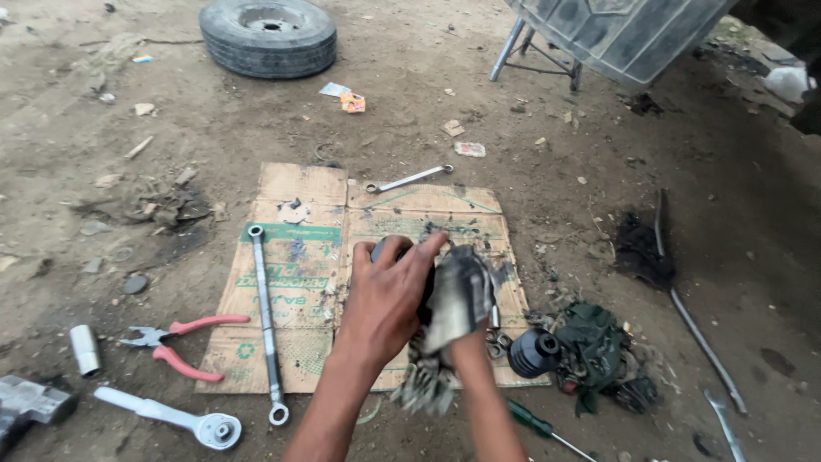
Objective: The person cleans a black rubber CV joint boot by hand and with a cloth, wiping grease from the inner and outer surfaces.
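Cardboard, flattened and oil-stained, lies on the dirt ground at the centre of the frame, apparently as a work mat that keeps parts and tools out of the grit. Over its right half the left hand lies across a dark rounded metal part, fingers curled over the top so as to steady it; only a small dark edge of the part shows above the knuckles. The right hand is mostly hidden under a grimy rag, grey and black with grease and frayed at its lower end; the rag is bunched against the part's right side, and the hand seems closed on the cloth, though its fingers cannot be seen. The part sits just right of the mat's middle and looks dull, dark and dirty. Tools lie within reach: a long ring spanner runs down the left half of the mat, a second spanner lies at its upper edge, red-handled pliers and a ratchet handle lie on the dirt at lower left, with a small silver socket beside them. To the right of the mat stands a black ribbed rubber boot, next to a heap of dark green cloth. A green-handled screwdriver lies at the lower edge. A tyre lies flat at upper left.
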